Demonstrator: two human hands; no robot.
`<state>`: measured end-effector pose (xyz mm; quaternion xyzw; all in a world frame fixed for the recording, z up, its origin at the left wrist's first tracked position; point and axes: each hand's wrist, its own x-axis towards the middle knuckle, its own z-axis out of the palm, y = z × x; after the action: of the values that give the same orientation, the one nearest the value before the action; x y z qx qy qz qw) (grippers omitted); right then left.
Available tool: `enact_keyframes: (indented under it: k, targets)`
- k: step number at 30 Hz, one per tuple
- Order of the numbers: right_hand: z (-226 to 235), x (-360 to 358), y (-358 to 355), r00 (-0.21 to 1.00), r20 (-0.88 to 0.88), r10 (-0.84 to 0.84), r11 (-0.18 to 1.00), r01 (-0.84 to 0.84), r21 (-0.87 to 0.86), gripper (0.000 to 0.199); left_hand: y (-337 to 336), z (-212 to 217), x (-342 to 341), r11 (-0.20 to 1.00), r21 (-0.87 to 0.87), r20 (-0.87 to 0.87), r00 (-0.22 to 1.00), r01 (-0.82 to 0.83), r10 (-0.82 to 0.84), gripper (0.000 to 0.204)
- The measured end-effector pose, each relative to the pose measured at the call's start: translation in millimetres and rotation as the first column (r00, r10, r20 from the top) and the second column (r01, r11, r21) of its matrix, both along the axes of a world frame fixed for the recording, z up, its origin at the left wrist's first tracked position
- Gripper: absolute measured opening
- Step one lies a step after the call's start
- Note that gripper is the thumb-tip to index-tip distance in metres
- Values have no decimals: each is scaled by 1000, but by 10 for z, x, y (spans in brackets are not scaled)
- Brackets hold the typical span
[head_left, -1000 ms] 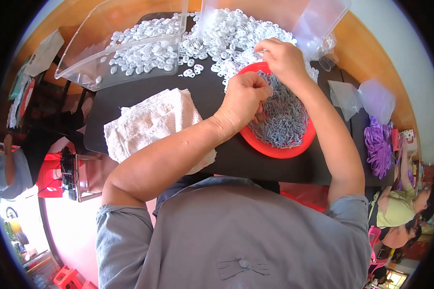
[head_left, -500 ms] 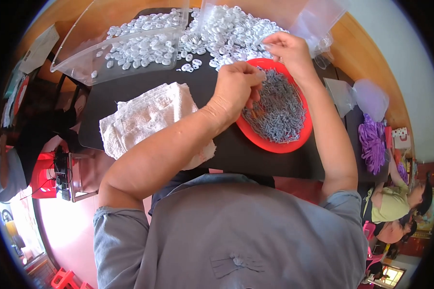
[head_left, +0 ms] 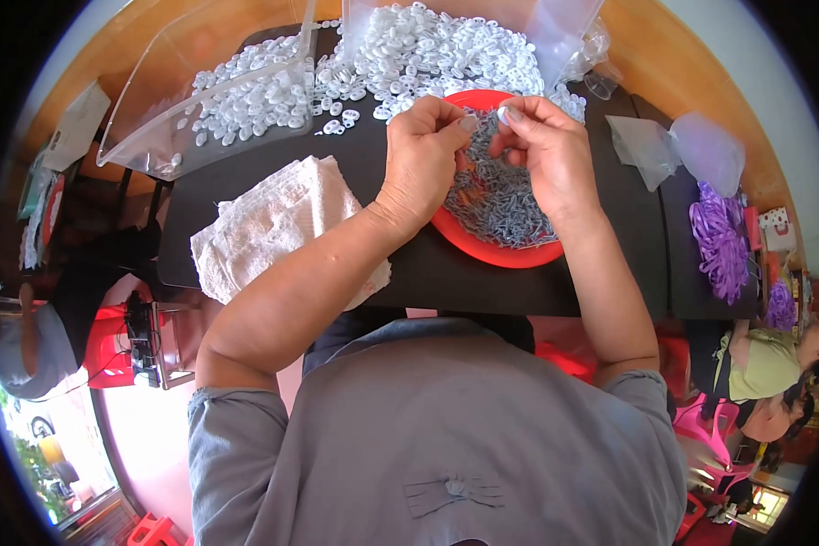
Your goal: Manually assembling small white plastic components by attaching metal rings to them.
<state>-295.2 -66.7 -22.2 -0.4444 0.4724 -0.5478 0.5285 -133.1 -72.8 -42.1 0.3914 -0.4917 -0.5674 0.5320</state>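
Both hands are raised over a red round tray [head_left: 500, 257] heaped with small thin grey pieces [head_left: 510, 214]. My left hand [head_left: 421, 156] is closed in a pinch, thumb against forefinger; whatever is between them is too small to make out. In the thumb and forefinger of my right hand [head_left: 553, 155] sits a small white oval piece [head_left: 503, 116]. The fingertips of the two hands are close but apart. Beyond the tray spreads a large pile of the same white oval pieces [head_left: 446, 55], each with holes.
A clear plastic bin [head_left: 123, 146] tipped at the far left holds more white ovals. A folded white cloth [head_left: 278, 223] lies left of the tray. On the right are clear bags [head_left: 710, 150] and a bundle of purple ribbon [head_left: 719, 241]. Other people [head_left: 764, 364] sit at the right.
My right hand has come back from the white pile toward my left hand, now with a white oval piece in its fingertips. My left hand stays pinched, its position slightly shifted.
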Motion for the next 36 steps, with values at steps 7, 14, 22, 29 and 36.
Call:
enact_keyframes:
  k: [7,14,22,29,36]
  targets:
    - [28,137,89,1000,-9,-4,995,3,-98,15,23,-4,-29,1000,-18,19,1000,-22,22,13]
    - [32,189,121,995,-85,-48,975,28,-220,15,39,25,-12,999,2,1,999,-41,41,12]
    - [31,221,144,989,-127,-69,960,32,-277,14,41,22,-3,999,14,0,999,-38,38,12]
    - [29,231,163,978,-195,-78,951,14,-310,13,49,36,-12,998,46,-43,998,-42,44,13]
    - [27,208,153,987,-143,-69,953,23,-301,14,60,43,-4,998,58,-71,997,-33,37,13]
